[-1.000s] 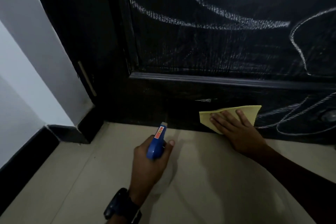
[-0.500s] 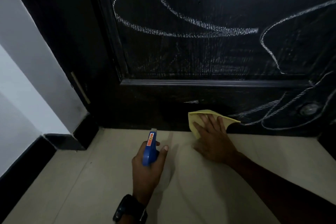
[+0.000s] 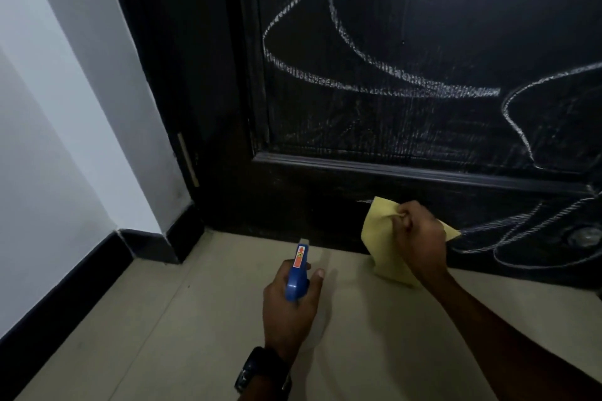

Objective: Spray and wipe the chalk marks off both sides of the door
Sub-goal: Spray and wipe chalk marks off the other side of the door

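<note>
**Cloth at the door's bottom rail**

I see the dark door (image 3: 407, 26) covered in chalk marks (image 3: 384, 81). My right hand (image 3: 420, 238) bunches the yellow cloth (image 3: 379, 238) against its lower rail. My left hand (image 3: 290, 306) grips the blue spray bottle (image 3: 297, 277) above the floor (image 3: 163, 335).

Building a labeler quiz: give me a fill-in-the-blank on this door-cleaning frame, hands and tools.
1. The left hand grips a blue ____.
2. The right hand bunches a ____ cloth against the door's bottom rail.
3. The white lines on the door panel are drawn in ____.
4. A dark watch sits on the ____ wrist.

Missing words: spray bottle; yellow; chalk; left
</note>
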